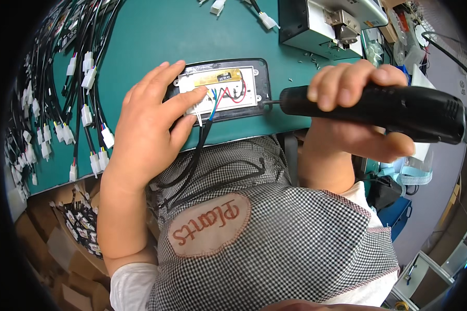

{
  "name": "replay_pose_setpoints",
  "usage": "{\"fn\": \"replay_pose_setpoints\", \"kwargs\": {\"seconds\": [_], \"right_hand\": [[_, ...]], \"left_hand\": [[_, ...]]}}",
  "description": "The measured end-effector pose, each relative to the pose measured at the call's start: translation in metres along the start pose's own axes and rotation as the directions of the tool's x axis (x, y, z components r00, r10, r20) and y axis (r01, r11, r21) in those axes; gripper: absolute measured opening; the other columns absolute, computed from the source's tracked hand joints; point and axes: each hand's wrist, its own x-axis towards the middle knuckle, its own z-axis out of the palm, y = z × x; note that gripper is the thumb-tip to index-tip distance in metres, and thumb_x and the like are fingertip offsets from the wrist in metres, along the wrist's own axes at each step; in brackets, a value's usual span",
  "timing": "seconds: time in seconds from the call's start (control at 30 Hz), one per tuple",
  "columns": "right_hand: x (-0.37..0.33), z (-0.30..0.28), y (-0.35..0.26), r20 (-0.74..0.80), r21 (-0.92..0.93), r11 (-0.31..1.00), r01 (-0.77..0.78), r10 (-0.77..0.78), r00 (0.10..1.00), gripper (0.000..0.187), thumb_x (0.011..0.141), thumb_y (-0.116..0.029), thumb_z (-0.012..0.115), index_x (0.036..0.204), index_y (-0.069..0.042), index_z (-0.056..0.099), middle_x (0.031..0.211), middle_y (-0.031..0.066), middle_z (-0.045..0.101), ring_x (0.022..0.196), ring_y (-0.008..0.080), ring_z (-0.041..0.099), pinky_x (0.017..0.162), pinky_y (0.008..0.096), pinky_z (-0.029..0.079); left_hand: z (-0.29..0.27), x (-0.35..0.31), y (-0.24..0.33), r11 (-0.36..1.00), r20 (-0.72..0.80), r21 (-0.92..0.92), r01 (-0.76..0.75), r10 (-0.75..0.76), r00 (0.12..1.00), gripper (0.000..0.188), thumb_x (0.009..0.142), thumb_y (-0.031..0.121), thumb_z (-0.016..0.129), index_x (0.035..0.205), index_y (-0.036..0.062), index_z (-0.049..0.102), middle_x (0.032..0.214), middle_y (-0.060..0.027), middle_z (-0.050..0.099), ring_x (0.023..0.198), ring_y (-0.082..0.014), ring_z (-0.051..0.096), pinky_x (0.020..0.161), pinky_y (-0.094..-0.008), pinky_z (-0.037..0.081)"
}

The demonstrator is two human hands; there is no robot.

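A black plastic housing lies on the green mat, with a white circuit board set in it. The board carries a yellow-taped part and thin red, black, blue and white wires. A black cable runs from it over the table edge toward my apron. My left hand grips the housing's left end, index finger pressed on the board by the wires, thumb near the lower edge. My right hand is wrapped round a black electric screwdriver, held level. Its bit points left and reaches the housing's lower right corner.
Bundles of black cables with white connectors cover the mat's left side. A white and black machine stands at the back right, with loose screws before it. Cardboard boxes sit below the table on the left.
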Motion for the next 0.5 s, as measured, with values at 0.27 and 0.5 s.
{"fn": "replay_pose_setpoints", "kwargs": {"seconds": [0.27,0.5], "right_hand": [[-0.011,0.001,-0.002,-0.203,-0.075,0.995,0.064,-0.078,0.976,0.085,0.076,-0.072,0.061,0.116,0.0,0.042,0.079,0.0158,0.056,0.061,0.0249,0.057,0.057,0.0377,0.052],[-0.013,0.006,0.005,-0.256,-0.063,0.993,0.096,-0.109,0.961,0.088,0.073,-0.077,0.059,0.115,-0.001,0.044,0.076,0.0146,0.056,0.06,0.0244,0.057,0.056,0.0376,0.051]], "left_hand": [[0.005,0.002,-0.004,1.0,-0.042,0.022,-0.011,0.011,0.999,0.041,0.068,0.011,0.077,0.108,0.0176,0.07,0.131,-0.0128,0.056,0.122,-0.035,0.051,0.1,-0.0446,0.04],[0.006,0.0,-0.002,1.0,-0.051,0.007,-0.004,0.004,0.999,0.04,0.069,0.01,0.076,0.108,0.0166,0.07,0.13,-0.0132,0.056,0.123,-0.036,0.05,0.1,-0.0452,0.04]]}}
